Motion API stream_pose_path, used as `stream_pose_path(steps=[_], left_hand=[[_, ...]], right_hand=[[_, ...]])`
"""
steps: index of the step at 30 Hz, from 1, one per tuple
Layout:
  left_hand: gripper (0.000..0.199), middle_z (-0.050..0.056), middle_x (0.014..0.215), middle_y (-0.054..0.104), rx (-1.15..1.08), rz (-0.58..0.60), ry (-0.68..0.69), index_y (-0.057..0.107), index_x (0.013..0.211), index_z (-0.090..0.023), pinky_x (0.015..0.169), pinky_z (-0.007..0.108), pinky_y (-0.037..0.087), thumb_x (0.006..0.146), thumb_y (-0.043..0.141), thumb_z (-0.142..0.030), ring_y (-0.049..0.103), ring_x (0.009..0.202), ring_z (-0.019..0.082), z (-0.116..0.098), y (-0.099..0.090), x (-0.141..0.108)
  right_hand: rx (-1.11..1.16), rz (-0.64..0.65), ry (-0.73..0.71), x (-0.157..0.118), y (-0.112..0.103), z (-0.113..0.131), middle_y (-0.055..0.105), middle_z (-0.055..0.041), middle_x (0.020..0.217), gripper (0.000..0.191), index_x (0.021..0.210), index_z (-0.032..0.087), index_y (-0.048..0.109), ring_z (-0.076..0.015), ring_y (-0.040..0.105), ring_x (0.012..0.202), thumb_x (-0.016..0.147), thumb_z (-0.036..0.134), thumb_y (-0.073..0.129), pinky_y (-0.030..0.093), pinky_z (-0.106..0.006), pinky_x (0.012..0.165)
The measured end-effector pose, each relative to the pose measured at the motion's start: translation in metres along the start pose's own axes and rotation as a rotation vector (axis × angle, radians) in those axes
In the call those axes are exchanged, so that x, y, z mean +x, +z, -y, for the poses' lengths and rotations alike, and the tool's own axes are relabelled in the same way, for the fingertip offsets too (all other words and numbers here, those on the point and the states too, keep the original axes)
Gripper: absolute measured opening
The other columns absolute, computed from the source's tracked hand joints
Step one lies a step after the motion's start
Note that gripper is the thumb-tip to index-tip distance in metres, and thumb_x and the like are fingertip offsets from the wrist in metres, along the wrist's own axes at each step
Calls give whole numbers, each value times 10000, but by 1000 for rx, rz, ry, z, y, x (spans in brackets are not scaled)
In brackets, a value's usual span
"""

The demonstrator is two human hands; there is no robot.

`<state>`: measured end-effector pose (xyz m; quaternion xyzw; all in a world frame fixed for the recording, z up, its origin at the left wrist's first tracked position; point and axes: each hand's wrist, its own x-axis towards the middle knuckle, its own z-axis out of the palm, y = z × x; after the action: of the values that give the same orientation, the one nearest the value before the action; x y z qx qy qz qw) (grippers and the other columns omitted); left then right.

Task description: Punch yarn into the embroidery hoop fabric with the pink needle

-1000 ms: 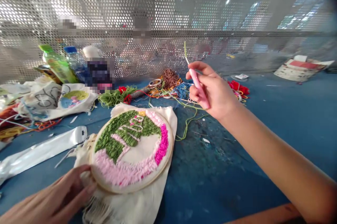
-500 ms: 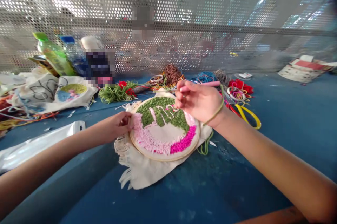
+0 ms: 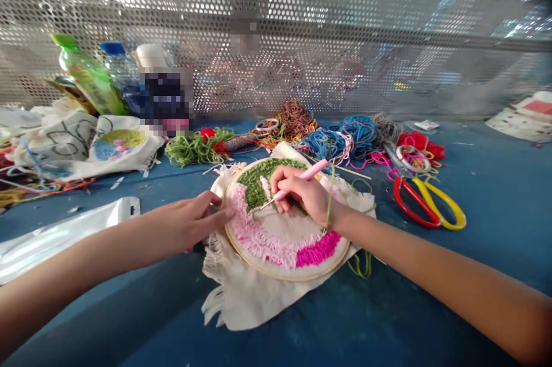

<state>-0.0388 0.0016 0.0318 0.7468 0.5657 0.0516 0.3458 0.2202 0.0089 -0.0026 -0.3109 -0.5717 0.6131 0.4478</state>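
Note:
A round embroidery hoop (image 3: 241, 256) holds off-white cloth worked with green, pale pink and magenta yarn loops, with a bare patch in the middle. My left hand (image 3: 194, 220) grips its left edge, thumb on top; the fingers beneath are partly hidden. In my right hand (image 3: 304, 194) is a pink punch needle (image 3: 317, 169), slanted with its metal tip touching the cloth at the edge of the green loops. Green yarn (image 3: 330, 197) runs from the tool across my right wrist. Fringed loose cloth (image 3: 245, 304) spreads out below the hoop.
Red-and-yellow scissors (image 3: 448, 206) lie right of the hoop. Behind it are green yarn (image 3: 194, 148), brown yarn (image 3: 295, 118) and blue yarn (image 3: 357, 131). Bottles (image 3: 92, 85), another stitched cloth (image 3: 118, 145) and a plastic pouch (image 3: 81, 229) are at left. A perforated metal screen (image 3: 276, 62) stands behind.
My right hand has come down from above the hoop, bringing the punch needle's tip to the cloth. My left hand stays at the hoop's left edge. The view has shifted, showing more of the scissors.

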Motion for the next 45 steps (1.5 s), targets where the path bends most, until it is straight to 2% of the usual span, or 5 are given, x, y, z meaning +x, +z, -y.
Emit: stream_pose_path(steps=[7, 12, 23, 31, 45], left_hand=[[465, -47, 446, 433, -894, 335, -157, 507, 572, -171, 284, 141, 230, 905, 453, -491, 296, 264, 35, -6, 15, 13], [541, -1, 355, 388, -1354, 425, -118, 532, 445, -144, 257, 135, 263, 889, 298, -348, 307, 236, 56, -6, 19, 6], [399, -49, 328, 316, -1321, 529, -239, 497, 392, -150, 201, 105, 163, 753, 495, -319, 166, 225, 15, -10, 42, -20], [23, -25, 490, 580, -1220, 259, -46, 653, 705, -152, 300, 87, 339, 689, 668, -144, 419, 324, 36, -2, 36, -7], [273, -36, 384, 440, -1067, 383, -303, 585, 595, -129, 244, 86, 114, 848, 532, -215, 199, 256, 9, 2, 24, -5]], right_hand=[[31, -64, -32, -3, 8, 3, 479, 53, 417, 131, 648, 179, 579, -94, 463, 403, 754, 219, 514, 391, -209, 425], [188, -44, -25, -7, 13, 7, 469, 52, 404, 140, 648, 182, 580, -97, 476, 396, 756, 214, 497, 394, -212, 446], [171, 40, -35, -23, 28, 8, 497, 52, 427, 137, 693, 168, 590, -101, 518, 415, 796, 228, 522, 390, -205, 446], [84, 68, -43, -29, 33, 10, 521, 47, 455, 109, 684, 165, 592, -95, 522, 431, 776, 211, 557, 381, -194, 432], [24, -34, -116, -34, 30, 4, 565, 30, 579, 74, 801, 179, 603, -97, 526, 497, 813, 252, 601, 389, -208, 465]])
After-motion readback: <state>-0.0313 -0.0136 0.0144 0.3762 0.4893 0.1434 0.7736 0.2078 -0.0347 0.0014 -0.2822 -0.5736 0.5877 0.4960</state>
